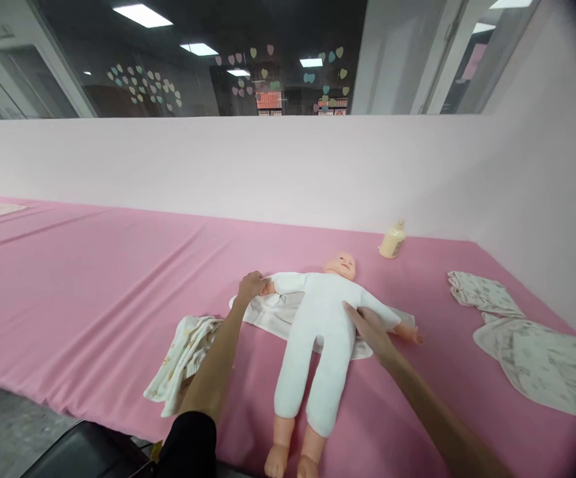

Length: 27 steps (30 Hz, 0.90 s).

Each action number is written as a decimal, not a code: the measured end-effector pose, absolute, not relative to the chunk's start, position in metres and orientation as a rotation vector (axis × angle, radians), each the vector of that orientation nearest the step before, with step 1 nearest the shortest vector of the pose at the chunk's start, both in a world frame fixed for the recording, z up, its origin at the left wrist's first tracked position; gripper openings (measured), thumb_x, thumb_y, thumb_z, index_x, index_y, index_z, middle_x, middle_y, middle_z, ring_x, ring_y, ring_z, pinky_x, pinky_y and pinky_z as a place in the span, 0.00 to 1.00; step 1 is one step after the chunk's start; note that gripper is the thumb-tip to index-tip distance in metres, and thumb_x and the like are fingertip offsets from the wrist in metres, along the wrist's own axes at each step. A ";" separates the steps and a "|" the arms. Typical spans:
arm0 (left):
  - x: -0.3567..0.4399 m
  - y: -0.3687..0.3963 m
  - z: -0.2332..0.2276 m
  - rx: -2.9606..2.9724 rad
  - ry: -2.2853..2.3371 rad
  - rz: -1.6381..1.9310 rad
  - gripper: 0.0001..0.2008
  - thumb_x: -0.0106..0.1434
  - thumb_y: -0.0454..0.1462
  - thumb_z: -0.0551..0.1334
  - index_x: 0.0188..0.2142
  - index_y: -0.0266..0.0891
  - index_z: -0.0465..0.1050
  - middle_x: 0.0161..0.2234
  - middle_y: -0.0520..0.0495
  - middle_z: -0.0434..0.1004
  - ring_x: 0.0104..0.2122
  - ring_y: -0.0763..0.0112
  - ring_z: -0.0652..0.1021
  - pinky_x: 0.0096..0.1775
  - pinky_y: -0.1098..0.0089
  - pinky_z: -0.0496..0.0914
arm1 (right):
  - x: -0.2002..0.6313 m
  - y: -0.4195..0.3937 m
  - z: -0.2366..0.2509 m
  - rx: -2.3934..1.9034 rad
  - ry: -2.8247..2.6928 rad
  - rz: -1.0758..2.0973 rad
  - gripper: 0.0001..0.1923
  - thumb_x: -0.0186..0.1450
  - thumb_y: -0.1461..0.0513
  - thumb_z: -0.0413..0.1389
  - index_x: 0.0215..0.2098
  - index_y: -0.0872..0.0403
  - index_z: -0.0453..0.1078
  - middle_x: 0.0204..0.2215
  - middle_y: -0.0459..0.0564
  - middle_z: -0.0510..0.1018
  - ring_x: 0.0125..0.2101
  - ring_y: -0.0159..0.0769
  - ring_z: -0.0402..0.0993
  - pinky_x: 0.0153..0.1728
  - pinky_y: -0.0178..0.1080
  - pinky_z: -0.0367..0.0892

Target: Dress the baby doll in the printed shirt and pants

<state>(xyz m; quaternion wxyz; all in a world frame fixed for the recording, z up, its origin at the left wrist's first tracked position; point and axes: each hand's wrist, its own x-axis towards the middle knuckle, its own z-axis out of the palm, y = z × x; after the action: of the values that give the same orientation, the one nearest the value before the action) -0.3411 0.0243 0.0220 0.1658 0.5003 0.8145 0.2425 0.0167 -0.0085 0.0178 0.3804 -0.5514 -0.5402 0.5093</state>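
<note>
A baby doll with a white cloth body lies on its back, its head away from me and its bare feet near the table's front edge. My left hand is closed at the doll's hand on the left side, where the arm is stretched out sideways. With the thumb on the chest, my right hand grips the side of the doll's torso below its other arm; the other fingers are partly hidden. Under the doll spreads a white cloth garment, showing on both sides. A folded patterned cloth lies beside my left forearm.
A pink sheet covers the table. Near the wall stands a pale yellow pump bottle. Patterned baby clothes lie at the right. A black seat is at the lower left, and a white wall borders the back.
</note>
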 end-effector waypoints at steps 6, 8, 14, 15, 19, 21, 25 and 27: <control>-0.348 0.026 0.020 1.466 2.245 0.597 0.11 0.58 0.41 0.61 0.23 0.38 0.70 0.24 0.46 0.78 0.31 0.65 0.77 0.31 0.72 0.62 | -0.004 -0.008 0.072 -1.524 -2.132 0.365 0.17 0.67 0.49 0.51 0.44 0.51 0.70 0.40 0.55 0.77 0.42 0.48 0.73 0.46 0.48 0.64; -0.347 0.024 0.026 1.484 2.261 0.577 0.12 0.59 0.40 0.60 0.22 0.38 0.69 0.23 0.47 0.76 0.30 0.66 0.76 0.30 0.72 0.61 | -0.045 -0.006 0.082 -1.166 -2.390 0.252 0.15 0.68 0.52 0.50 0.47 0.51 0.69 0.46 0.55 0.75 0.49 0.47 0.70 0.51 0.46 0.61; -0.343 0.013 0.052 1.554 2.319 0.598 0.13 0.61 0.42 0.56 0.24 0.38 0.69 0.25 0.47 0.74 0.30 0.67 0.73 0.30 0.71 0.59 | -0.154 0.023 0.069 -0.777 -2.847 0.150 0.15 0.66 0.56 0.58 0.48 0.54 0.68 0.49 0.55 0.74 0.53 0.44 0.68 0.54 0.43 0.58; -0.345 0.011 0.055 1.549 2.334 0.610 0.12 0.61 0.42 0.56 0.25 0.38 0.69 0.26 0.47 0.75 0.31 0.67 0.73 0.30 0.71 0.59 | -0.162 0.029 0.064 -0.807 -2.854 0.140 0.15 0.67 0.56 0.57 0.49 0.55 0.68 0.49 0.56 0.74 0.52 0.45 0.68 0.53 0.43 0.59; -0.359 0.006 0.063 1.510 2.332 0.661 0.11 0.59 0.43 0.59 0.28 0.38 0.70 0.30 0.45 0.76 0.32 0.67 0.73 0.32 0.71 0.59 | -0.165 0.046 0.055 -0.898 -2.830 0.118 0.17 0.69 0.55 0.53 0.52 0.54 0.67 0.48 0.57 0.75 0.50 0.46 0.70 0.50 0.44 0.61; -0.367 0.005 0.066 1.485 2.309 0.703 0.10 0.58 0.43 0.61 0.29 0.37 0.71 0.32 0.45 0.76 0.33 0.66 0.73 0.32 0.71 0.60 | -0.162 0.049 0.054 -0.937 -2.819 0.110 0.18 0.71 0.53 0.51 0.54 0.53 0.66 0.48 0.56 0.75 0.49 0.46 0.70 0.48 0.43 0.61; -0.375 -0.001 0.076 1.453 2.232 0.828 0.08 0.56 0.37 0.62 0.36 0.35 0.73 0.37 0.45 0.75 0.35 0.67 0.74 0.34 0.72 0.63 | -0.164 0.049 0.050 -1.043 -2.805 0.098 0.19 0.71 0.54 0.50 0.55 0.56 0.64 0.46 0.59 0.75 0.48 0.46 0.71 0.47 0.43 0.62; -0.374 -0.006 0.086 1.452 2.187 0.893 0.11 0.58 0.35 0.59 0.40 0.36 0.73 0.36 0.46 0.74 0.34 0.70 0.73 0.34 0.74 0.64 | -0.168 0.049 0.045 -1.097 -2.803 0.094 0.18 0.71 0.56 0.49 0.54 0.57 0.65 0.46 0.60 0.76 0.47 0.47 0.72 0.47 0.43 0.62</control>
<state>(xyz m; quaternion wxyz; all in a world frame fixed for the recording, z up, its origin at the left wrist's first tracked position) -0.3744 -0.0056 0.0856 0.1831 0.5149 0.7753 0.3166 -0.1675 0.0490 0.0445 0.0650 -0.3635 -0.9288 0.0311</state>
